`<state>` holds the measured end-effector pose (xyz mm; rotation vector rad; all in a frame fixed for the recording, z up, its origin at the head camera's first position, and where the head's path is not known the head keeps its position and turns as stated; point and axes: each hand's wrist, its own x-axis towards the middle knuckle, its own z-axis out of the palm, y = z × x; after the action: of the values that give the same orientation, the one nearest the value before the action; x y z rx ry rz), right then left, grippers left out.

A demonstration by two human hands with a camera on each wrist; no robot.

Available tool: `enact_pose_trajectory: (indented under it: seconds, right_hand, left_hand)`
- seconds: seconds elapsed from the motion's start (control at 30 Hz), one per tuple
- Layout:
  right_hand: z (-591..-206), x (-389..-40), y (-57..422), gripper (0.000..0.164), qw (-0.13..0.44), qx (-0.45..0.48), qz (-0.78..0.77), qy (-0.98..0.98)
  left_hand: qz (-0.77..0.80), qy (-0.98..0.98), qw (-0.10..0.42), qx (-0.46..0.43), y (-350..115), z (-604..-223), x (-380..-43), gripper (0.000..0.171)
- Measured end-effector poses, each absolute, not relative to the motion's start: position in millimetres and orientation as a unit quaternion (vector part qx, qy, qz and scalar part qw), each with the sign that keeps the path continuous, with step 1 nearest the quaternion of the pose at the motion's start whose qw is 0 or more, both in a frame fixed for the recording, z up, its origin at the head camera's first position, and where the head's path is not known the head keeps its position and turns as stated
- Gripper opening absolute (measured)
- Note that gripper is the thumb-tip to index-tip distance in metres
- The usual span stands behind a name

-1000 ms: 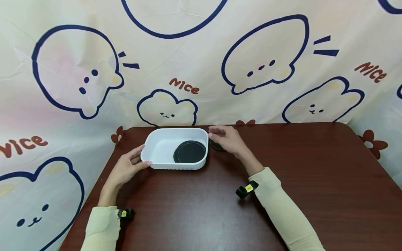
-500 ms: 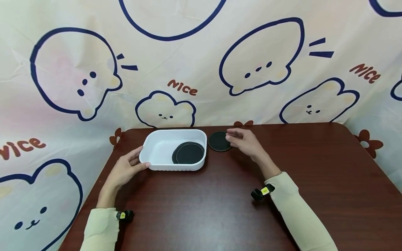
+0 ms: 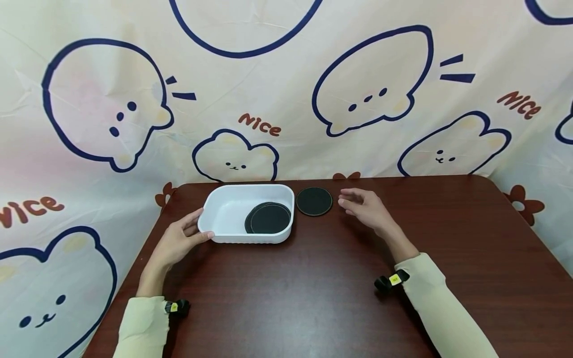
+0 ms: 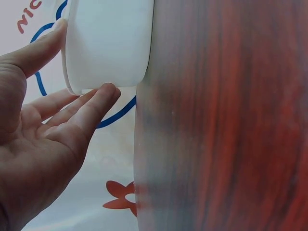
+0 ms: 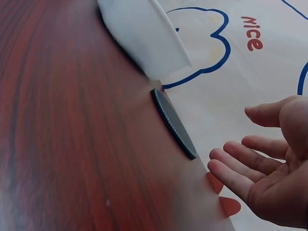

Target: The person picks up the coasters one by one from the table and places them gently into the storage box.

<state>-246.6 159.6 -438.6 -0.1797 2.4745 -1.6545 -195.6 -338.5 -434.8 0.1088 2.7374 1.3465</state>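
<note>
A white plastic tray stands at the back left of the table in the head view. My left hand holds its left end, thumb on the front rim and fingers against the end wall, as the left wrist view also shows. Overlapping black round coasters lie in the tray's right half. Just right of the tray, another black coaster lies flat on the table; its stitched edge shows in the right wrist view. My right hand hovers to the right of that coaster, fingers loosely bent and holding nothing.
The dark brown wooden table ends at the back against a pale cloth printed with cartoon figures. Each wrist wears a small black camera, one by the left sleeve and one by the right sleeve.
My right hand has let go of the coaster beside the tray and drawn away to the right, leaving it on the table. The left hand and tray have stayed in place.
</note>
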Motion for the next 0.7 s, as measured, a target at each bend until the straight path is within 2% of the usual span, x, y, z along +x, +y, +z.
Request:
enact_pose_trajectory:
  seconds: [0.43, 0.7]
  right_hand:
    - [-444, -246, 165, 0.064, 0.067, -0.057, -0.518, 0.851]
    - [-448, -257, 165, 0.087, 0.089, -0.074, -0.512, 0.851]
  left_hand:
    - [0.441, 0.896, 0.044, 0.031, -338, -435, -195, 0.089]
    - [0.443, 0.895, 0.044, 0.034, -338, -435, -195, 0.092]
